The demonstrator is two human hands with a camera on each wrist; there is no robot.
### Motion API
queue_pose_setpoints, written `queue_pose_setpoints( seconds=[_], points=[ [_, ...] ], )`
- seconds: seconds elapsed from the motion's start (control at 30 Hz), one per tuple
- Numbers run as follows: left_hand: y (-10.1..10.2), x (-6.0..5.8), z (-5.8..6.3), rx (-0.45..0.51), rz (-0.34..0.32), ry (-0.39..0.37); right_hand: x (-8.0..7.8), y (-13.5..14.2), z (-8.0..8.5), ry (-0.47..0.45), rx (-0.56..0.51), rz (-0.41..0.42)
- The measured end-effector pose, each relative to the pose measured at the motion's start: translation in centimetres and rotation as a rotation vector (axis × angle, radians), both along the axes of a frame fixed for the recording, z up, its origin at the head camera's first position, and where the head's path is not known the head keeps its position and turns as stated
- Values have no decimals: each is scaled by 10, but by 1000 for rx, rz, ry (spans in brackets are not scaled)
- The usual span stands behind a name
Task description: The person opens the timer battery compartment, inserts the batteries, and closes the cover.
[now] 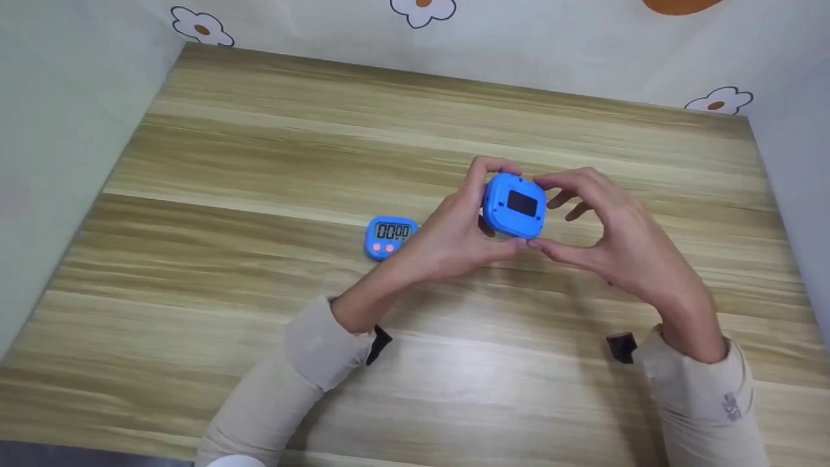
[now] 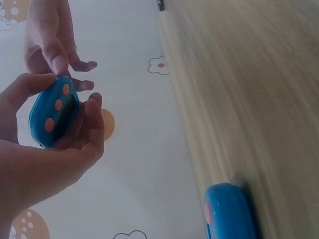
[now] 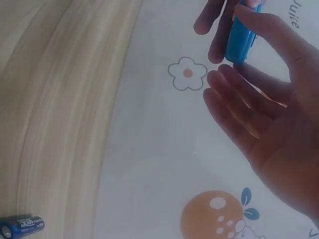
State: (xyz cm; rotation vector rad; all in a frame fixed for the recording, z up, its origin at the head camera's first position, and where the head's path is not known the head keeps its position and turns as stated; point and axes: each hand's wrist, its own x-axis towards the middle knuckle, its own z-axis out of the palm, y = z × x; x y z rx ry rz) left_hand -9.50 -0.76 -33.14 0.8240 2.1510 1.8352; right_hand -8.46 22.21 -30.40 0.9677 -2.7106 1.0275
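Above the table, my left hand (image 1: 460, 227) grips a blue digital timer (image 1: 512, 224) by its edges. The timer's back, with a dark rectangle in it, faces the head camera. Three pink buttons on its front show in the left wrist view, where fingers partly cover the screen. My right hand (image 1: 626, 243) pinches the timer's right edge between thumb and index finger, its other fingers held loosely apart from it. A second blue timer (image 1: 391, 235) lies face up on the table beside my left forearm, which partly covers it; its display reads 00 00.
A blue battery (image 3: 24, 226) lies on the wood-grain table (image 1: 259, 175) in the right wrist view. Part of a battery (image 2: 160, 5) also shows at the left wrist view's top edge. A pale flower-patterned covering (image 1: 311, 32) stands behind the table. Black pieces jut from both cuffs.
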Motion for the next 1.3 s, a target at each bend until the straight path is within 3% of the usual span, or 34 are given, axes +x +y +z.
queue_pose_setpoints(
  seconds=[0.6, 1.07, 1.3],
  points=[
    [-10, -5, 4, -134, -68, 27, 1, 5, 1, 15, 57, 25],
    [-4, -2, 2, -140, 20, 40, 2, 10, 4, -58, 89, 7],
    [-6, -1, 1, -229, -78, 60, 2, 16, 5, -80, 104, -29]
  ],
)
